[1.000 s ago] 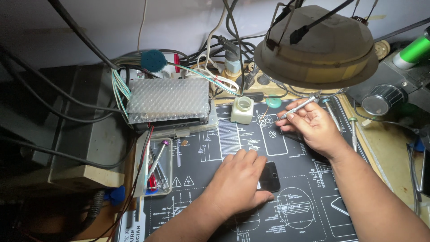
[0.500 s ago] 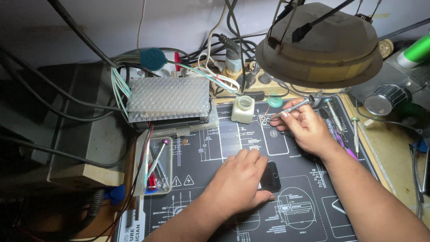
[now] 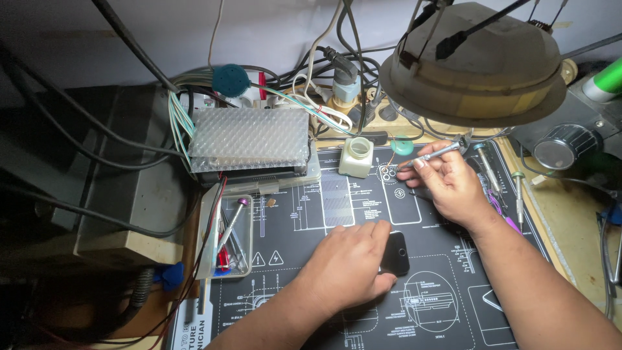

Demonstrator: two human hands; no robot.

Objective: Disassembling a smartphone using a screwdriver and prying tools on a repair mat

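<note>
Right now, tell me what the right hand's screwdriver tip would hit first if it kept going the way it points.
The right hand aims its screwdriver left, so probably the small white bottle; depth is unclear.
</note>
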